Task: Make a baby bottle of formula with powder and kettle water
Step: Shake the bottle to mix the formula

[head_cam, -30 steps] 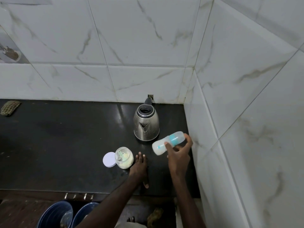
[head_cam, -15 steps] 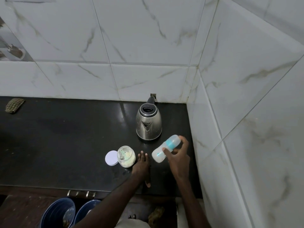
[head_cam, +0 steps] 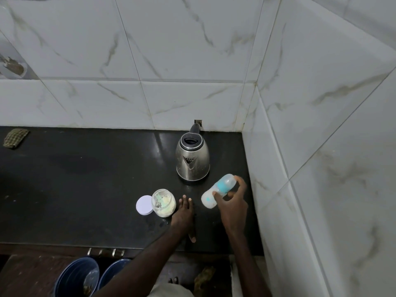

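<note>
Baby bottle (head_cam: pixel 218 190) clamped in right hand (head_cam: pixel 232 205), tilted, lower than before; left hand (head_cam: pixel 182 215) flat on counter (head_cam: pixel 85 179)

— What's around me here?

— I'm facing a glossy black stone counter (head_cam: pixel 85 179) that runs into a corner. White marble-look wall tiles with grey-brown veins (head_cam: pixel 171 50) rise behind the counter's back edge, and the same tiles cover the side wall (head_cam: pixel 332 125) along its right edge.

— Anything else?

— A small folded checked cloth (head_cam: pixel 15 138) lies at the counter's far left corner. Below the front edge I see two dark blue buckets (head_cam: pixel 77 277) on a brown floor (head_cam: pixel 25 273). The light is dim and cool.
</note>
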